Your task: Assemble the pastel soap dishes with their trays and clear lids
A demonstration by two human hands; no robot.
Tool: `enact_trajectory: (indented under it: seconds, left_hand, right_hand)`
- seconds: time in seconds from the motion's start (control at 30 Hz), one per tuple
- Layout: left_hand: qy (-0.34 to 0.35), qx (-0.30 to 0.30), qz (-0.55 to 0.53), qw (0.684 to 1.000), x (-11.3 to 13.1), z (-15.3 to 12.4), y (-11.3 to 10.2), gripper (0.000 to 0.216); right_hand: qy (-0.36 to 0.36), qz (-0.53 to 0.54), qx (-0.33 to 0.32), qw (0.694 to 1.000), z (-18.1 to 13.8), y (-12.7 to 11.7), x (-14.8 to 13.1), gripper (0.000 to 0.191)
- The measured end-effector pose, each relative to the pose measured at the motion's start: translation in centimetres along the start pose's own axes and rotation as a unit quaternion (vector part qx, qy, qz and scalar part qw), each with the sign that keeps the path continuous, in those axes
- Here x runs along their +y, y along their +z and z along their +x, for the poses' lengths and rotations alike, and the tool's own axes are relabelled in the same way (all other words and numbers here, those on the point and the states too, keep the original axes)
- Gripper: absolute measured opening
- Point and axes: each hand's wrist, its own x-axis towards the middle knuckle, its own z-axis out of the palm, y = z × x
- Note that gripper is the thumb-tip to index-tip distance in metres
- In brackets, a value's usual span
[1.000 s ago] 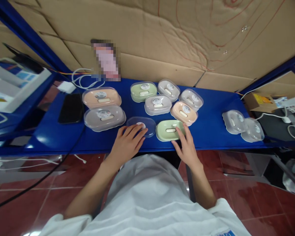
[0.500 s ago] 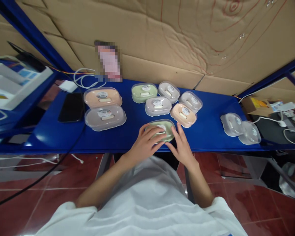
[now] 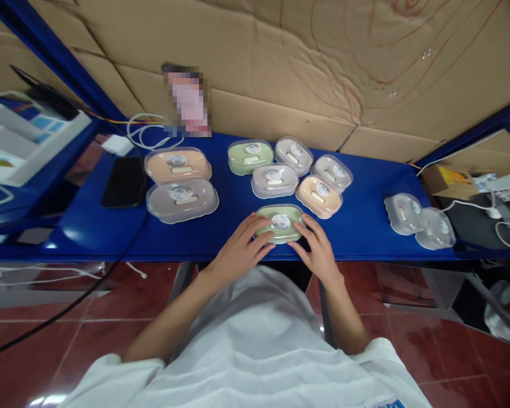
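A green soap box [image 3: 280, 220] with a clear lid and a round sticker sits at the front edge of the blue shelf [image 3: 357, 226]. My left hand [image 3: 242, 249] grips its left end and my right hand [image 3: 318, 249] grips its right end, fingers curled on the lid. Just behind it lie several more lidded soap boxes: a green one [image 3: 250, 156], grey ones [image 3: 274, 180] and a peach one [image 3: 319, 196].
Two larger boxes, peach [image 3: 177, 165] and grey [image 3: 182, 199], lie to the left beside a black phone [image 3: 124, 181] and a white charger with cable [image 3: 118, 145]. Two clear boxes [image 3: 420, 221] sit at the right. Cardboard lines the back wall.
My left hand carried the clear lid from the left onto the green base. Both hands now hold the closed box by its ends.
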Motion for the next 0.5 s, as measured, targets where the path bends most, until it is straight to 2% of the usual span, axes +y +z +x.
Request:
enact_trajectory:
  seconds: [0.3, 0.5]
  left_hand:
    - [0.035, 0.009, 0.031, 0.999, -0.11, 0.39, 0.06, 0.015]
    - [0.009, 0.005, 0.002, 1.000, -0.14, 0.02, 0.40, 0.021]
  right_hand:
    - [-0.001, 0.008, 0.022, 1.000, -0.07, 0.26, 0.37, 0.054]
    - [-0.001, -0.039, 0.000, 0.999, 0.39, -0.31, -0.20, 0.055]
